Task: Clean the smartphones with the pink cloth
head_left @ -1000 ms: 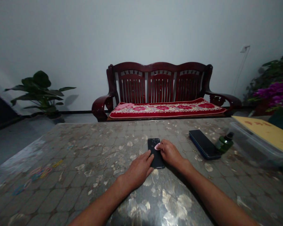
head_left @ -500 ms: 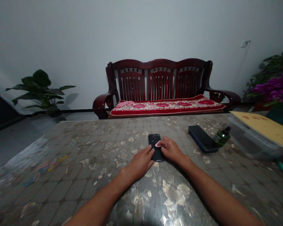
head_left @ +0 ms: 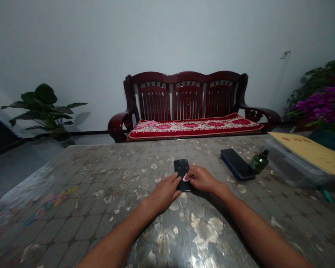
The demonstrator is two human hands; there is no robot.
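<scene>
A black smartphone (head_left: 181,166) lies flat on the table, with pale marks on the upper part of its screen. My left hand (head_left: 165,191) grips its left edge and lower corner, holding it against the tabletop. Pinched between the fingers of my right hand (head_left: 203,179) is a small pink cloth (head_left: 186,178), which presses on the lower half of the screen. Part of the cloth and the phone's lower right side are hidden by the right hand.
On the patterned table (head_left: 100,223), a dark phone-like slab (head_left: 237,163) lies right, beside a green spray bottle (head_left: 259,162). Farther right stands a clear plastic bin (head_left: 293,167) with yellow card on top. Coloured rubber bands (head_left: 57,200) lie left. A wooden bench (head_left: 188,78) stands behind.
My right hand has slid the pink cloth a little down the phone's screen. The left hand keeps its hold. The whole view has shifted slightly.
</scene>
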